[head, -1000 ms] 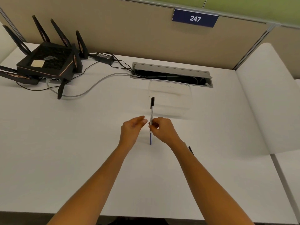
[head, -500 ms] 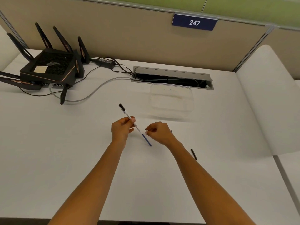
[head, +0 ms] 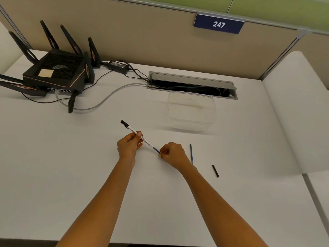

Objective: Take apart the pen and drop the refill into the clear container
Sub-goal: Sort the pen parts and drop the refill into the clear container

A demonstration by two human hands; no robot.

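Where right hand [head: 173, 154] grips, pen [head: 142, 138] tip hides.

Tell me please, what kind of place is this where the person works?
Most likely an office cubicle: a white desk enclosed by beige partition panels, a numbered sign "247" on the panel, and a black router beside a cable slot.

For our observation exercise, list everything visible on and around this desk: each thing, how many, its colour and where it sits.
pen: 1, white with black cap, held above desk centre
thin rod: 1, blue, desk beside right hand
short piece: 1, black, desk, right
container: 1, clear, behind hands
router: 1, black, back left
power adapter: 1, black, behind router
cable tray: 1, grey, back centre
sign 247: 1, blue, partition
left hand: grips pen
right hand: pinches pen's blue end
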